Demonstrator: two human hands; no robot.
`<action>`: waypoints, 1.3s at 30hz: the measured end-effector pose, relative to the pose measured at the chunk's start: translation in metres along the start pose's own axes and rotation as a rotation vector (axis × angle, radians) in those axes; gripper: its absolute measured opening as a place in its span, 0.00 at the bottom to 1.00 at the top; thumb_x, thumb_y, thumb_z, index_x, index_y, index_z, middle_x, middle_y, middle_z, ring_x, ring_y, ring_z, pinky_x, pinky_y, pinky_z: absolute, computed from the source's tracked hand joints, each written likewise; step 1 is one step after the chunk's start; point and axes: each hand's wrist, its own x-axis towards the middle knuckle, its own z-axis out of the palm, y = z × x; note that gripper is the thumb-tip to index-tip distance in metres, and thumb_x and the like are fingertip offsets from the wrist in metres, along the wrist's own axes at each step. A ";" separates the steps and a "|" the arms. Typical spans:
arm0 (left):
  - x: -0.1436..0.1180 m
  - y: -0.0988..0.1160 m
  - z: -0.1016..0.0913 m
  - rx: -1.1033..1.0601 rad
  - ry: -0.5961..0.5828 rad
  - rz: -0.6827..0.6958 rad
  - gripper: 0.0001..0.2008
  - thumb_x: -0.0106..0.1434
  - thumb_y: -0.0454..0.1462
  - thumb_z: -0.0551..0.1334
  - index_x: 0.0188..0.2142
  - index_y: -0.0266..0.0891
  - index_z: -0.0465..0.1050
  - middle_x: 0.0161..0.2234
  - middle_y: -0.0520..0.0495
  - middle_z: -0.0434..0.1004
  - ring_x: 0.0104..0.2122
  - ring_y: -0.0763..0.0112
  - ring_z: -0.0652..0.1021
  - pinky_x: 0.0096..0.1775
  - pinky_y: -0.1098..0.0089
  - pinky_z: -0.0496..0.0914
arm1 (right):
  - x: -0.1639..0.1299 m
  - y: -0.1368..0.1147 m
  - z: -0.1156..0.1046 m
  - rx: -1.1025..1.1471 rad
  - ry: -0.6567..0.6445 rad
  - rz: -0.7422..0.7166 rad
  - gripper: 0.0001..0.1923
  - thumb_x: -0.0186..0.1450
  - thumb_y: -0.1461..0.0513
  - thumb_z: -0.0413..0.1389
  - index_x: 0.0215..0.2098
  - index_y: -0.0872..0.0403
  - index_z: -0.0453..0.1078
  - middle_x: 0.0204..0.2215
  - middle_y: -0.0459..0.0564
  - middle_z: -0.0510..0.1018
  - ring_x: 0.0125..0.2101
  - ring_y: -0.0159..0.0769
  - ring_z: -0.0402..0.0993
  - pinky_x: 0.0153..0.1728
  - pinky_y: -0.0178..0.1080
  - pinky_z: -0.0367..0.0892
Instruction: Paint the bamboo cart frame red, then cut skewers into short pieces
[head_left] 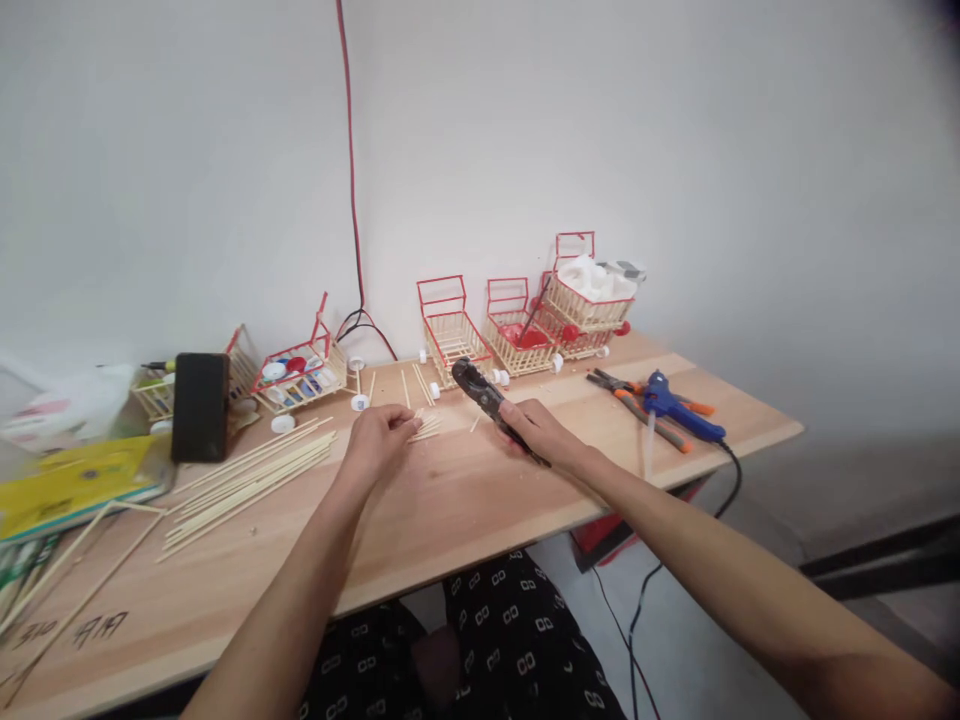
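My right hand (536,430) is wrapped round a black plier-like hand tool (484,392), probably wire strippers, whose head points up and to the left above the table. Low over the wood, my left hand (381,440) has its fingers pinched together at a small bunch of short pale wooden sticks (427,430). The fingertips partly cover these sticks. To the left of that hand lies a bundle of long thin sticks (251,485). Behind the tool stands a miniature shopping cart (456,335) of pale sticks with a red handle and white wheels.
More small carts (525,335) line the wall, some loaded. At the right rest a blue glue gun (679,408) and orange-handled pliers (649,415). A black phone (200,408) leans at the left near a yellow packet (90,475). A cable hangs off the table (450,520).
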 end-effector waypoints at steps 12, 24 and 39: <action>0.019 0.002 0.007 -1.169 -0.174 -0.534 0.10 0.67 0.29 0.51 0.33 0.32 0.70 0.31 0.41 0.79 0.32 0.69 0.81 0.37 0.69 0.76 | 0.036 0.004 0.021 0.595 -0.592 0.249 0.38 0.62 0.34 0.31 0.20 0.55 0.61 0.12 0.42 0.63 0.12 0.26 0.59 0.15 0.30 0.56; 0.025 -0.006 0.002 -1.039 -0.310 -0.452 0.09 0.68 0.30 0.52 0.33 0.32 0.68 0.34 0.38 0.80 0.36 0.64 0.81 0.34 0.71 0.74 | 0.042 0.011 0.020 0.707 -0.651 0.301 0.38 0.63 0.35 0.31 0.22 0.56 0.64 0.13 0.44 0.64 0.14 0.28 0.61 0.17 0.31 0.59; 0.026 -0.011 -0.011 -1.137 -0.256 -0.405 0.07 0.63 0.27 0.59 0.29 0.33 0.73 0.27 0.49 0.77 0.28 0.77 0.77 0.35 0.76 0.71 | 0.040 -0.012 0.026 0.522 -0.637 0.347 0.32 0.64 0.37 0.38 0.30 0.56 0.62 0.18 0.43 0.67 0.14 0.25 0.61 0.15 0.29 0.57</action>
